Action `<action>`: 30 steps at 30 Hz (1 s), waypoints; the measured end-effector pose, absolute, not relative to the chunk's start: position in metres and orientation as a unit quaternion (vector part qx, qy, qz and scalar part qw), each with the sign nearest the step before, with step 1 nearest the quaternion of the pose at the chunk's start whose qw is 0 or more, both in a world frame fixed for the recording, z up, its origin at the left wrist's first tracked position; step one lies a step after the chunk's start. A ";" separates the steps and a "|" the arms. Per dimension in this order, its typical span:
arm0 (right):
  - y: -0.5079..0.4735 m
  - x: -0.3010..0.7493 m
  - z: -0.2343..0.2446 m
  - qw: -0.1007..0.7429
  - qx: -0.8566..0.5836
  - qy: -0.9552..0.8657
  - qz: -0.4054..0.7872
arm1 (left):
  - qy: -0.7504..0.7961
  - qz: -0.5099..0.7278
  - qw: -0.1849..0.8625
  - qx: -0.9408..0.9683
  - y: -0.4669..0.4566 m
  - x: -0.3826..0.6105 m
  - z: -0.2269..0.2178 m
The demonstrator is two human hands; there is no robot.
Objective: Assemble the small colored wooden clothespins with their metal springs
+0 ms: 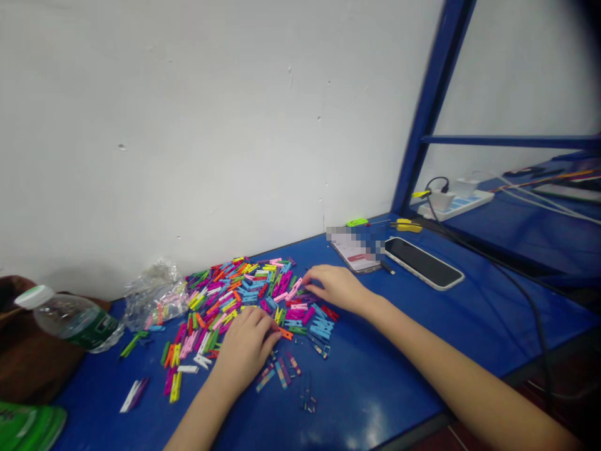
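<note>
A heap of small coloured clothespins point(253, 288) lies on the blue table. My left hand point(248, 341) rests palm down on the heap's near edge, thumb apart from the bent fingers, whose tips are partly hidden. An orange clothespin point(285, 334) lies just beyond that thumb. At the heap's right side, my right hand point(335, 287) has thumb and forefinger close together at the end of a pink clothespin point(294, 289). Blue clothespins point(322, 327) lie below it. Several striped, glossy pieces point(282, 371) are spread in front of my left hand; their kind is unclear.
A crumpled clear bag point(157, 294), a water bottle point(75, 318) and a brown bag point(32, 351) stand left. A green object point(30, 426) is at the lower left corner. Two phones point(425, 263) lie right, near a black cable point(526, 294) and a power strip point(462, 203). A white wall point(211, 125) rises behind.
</note>
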State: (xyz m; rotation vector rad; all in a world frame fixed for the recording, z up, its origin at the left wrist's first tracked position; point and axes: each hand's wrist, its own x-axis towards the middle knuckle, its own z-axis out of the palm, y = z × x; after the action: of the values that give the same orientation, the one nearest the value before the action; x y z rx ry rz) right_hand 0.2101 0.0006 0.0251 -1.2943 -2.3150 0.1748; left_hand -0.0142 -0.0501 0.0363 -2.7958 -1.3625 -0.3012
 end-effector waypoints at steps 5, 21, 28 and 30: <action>-0.010 0.200 0.029 0.230 -0.424 -0.874 0.057 | -0.417 -0.058 -0.025 -0.907 -0.058 -0.010 0.038; -0.049 0.174 0.028 0.069 -0.216 -0.955 0.192 | -0.445 -0.007 -0.024 -0.895 -0.055 -0.013 0.034; -0.049 0.171 0.028 0.055 -0.250 -0.950 0.178 | -0.438 -0.004 -0.017 -0.899 -0.056 -0.011 0.035; -0.048 0.172 0.029 0.049 -0.269 -0.947 0.170 | -0.437 -0.007 -0.015 -0.899 -0.056 -0.011 0.036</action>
State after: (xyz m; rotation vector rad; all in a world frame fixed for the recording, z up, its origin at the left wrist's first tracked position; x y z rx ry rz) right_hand 0.1724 -0.0481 0.0288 -0.8211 -2.8857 0.5168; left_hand -0.0108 -0.0560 0.0358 -2.8522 -1.3871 -0.0212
